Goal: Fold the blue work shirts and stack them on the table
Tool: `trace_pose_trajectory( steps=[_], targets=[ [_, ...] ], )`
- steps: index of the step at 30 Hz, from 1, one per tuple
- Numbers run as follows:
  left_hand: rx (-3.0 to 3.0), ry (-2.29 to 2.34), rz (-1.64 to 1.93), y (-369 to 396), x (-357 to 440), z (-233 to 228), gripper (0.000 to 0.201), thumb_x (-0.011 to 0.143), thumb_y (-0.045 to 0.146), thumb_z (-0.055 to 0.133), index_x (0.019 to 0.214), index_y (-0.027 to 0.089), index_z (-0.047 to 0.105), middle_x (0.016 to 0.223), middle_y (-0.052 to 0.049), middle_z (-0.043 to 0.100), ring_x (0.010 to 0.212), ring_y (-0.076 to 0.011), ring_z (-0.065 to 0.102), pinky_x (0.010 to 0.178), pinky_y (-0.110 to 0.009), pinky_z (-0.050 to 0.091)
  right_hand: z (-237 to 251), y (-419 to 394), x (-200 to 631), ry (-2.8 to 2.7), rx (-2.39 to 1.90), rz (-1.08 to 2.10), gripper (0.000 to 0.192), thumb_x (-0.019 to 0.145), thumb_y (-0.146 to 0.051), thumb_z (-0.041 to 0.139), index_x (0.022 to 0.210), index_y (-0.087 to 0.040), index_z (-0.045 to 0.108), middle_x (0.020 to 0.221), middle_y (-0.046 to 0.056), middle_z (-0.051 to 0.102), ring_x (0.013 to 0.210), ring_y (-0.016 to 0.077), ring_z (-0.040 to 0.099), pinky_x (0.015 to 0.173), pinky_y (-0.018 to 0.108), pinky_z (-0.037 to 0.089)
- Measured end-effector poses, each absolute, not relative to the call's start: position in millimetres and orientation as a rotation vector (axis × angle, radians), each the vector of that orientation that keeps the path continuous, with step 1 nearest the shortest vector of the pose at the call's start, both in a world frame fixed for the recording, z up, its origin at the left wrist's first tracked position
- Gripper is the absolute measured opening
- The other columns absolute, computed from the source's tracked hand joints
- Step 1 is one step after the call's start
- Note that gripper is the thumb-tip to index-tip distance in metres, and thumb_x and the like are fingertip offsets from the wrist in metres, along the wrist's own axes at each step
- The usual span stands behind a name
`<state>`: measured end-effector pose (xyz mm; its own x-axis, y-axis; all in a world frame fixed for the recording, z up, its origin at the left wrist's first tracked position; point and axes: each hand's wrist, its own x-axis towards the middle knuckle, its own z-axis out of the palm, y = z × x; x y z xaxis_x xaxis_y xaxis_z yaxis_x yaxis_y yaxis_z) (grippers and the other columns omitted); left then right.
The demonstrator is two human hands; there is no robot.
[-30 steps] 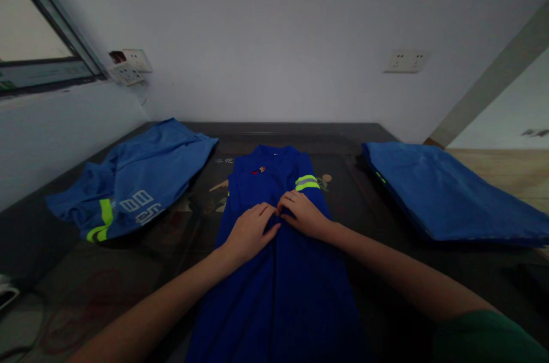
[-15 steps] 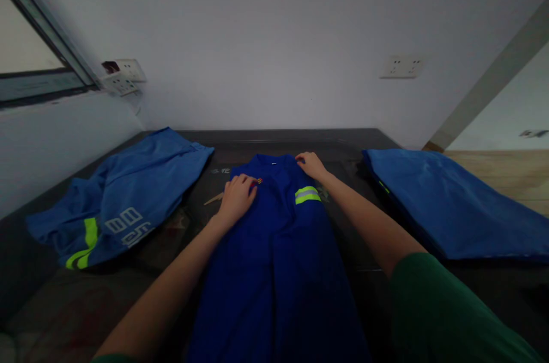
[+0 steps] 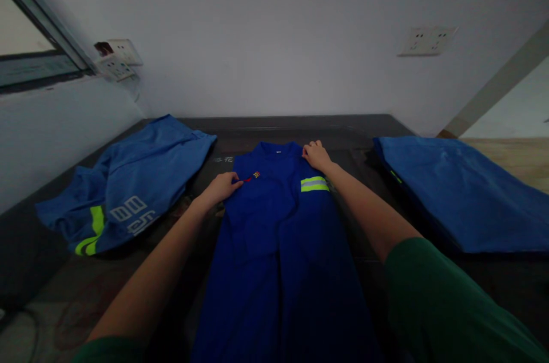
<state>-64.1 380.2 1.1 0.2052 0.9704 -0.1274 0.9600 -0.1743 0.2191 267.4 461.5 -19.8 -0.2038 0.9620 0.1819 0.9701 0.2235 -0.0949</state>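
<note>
A dark blue work jacket lies front up on the dark table, its collar toward the wall. It has a small coloured chest emblem with red lettering and a yellow-green and silver reflective band on one side. My left hand is at the jacket's left edge, fingers pinched on the cloth beside the red lettering. Up at the right shoulder, my right hand has its fingertips closed on the fabric near the collar. The lower part of the jacket runs out of view toward me.
To the left lies a crumpled lighter blue garment with white characters and yellow-green bands. A folded blue garment is on the right. The dark table meets a white wall with sockets on it.
My left hand has moved left off the chest to the jacket's side edge, uncovering the emblem and red lettering. The right hand stays at the shoulder. The view has tilted slightly.
</note>
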Motion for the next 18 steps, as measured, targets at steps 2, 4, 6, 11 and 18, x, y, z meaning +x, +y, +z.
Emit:
trace_pose_trajectory(
  steps=[2,4,6,11,18],
  targets=[
    [2.255,1.828,0.003,381,-65,3,0.023,0.088,0.036,0.051,0.096,0.018,0.064,0.101,-0.008,0.068,0.094,-0.0232,0.064,0.080,-0.029,0.046,-18,459,265,-2.285,-1.844,-0.076,0.017,0.090,-0.025,0.053,0.100,-0.015,0.063,0.112,0.016,0.056,0.113,0.0312,0.042,0.085,0.040,0.044],
    [2.289,1.839,0.027,380,-64,4,0.022,0.086,0.035,0.053,0.098,0.020,0.064,0.102,-0.008,0.068,0.095,-0.0239,0.063,0.081,-0.030,0.047,-13,455,261,-2.268,-1.842,-0.100,0.017,0.090,-0.022,0.051,0.101,-0.016,0.063,0.114,0.015,0.055,0.114,0.0306,0.042,0.085,0.040,0.044],
    [2.309,1.840,0.122,378,-60,6,0.023,0.085,0.033,0.055,0.104,0.021,0.062,0.105,-0.007,0.067,0.098,-0.0231,0.063,0.085,-0.031,0.047,-6,451,254,-2.238,-1.797,-0.132,0.017,0.090,-0.021,0.051,0.102,-0.017,0.063,0.114,0.014,0.055,0.113,0.0297,0.043,0.086,0.040,0.044],
    [2.440,1.945,0.303,353,-53,11,0.034,0.085,0.033,0.056,0.117,0.023,0.060,0.121,-0.010,0.060,0.116,-0.0304,0.052,0.098,-0.050,0.039,4,429,228,-2.345,-1.441,-0.063,0.017,0.088,-0.020,0.054,0.101,-0.018,0.065,0.106,0.010,0.059,0.104,0.0246,0.052,0.091,0.039,0.044],
    [2.735,1.075,0.116,286,-79,-3,0.063,0.084,0.000,0.033,0.139,0.028,0.042,0.148,-0.003,0.039,0.134,-0.0174,0.039,0.111,-0.038,0.033,-19,397,205,-2.616,-1.113,0.118,0.035,0.090,-0.028,0.055,0.123,-0.016,0.057,0.125,0.012,0.058,0.114,0.0249,0.053,0.097,0.041,0.043]
  ],
)
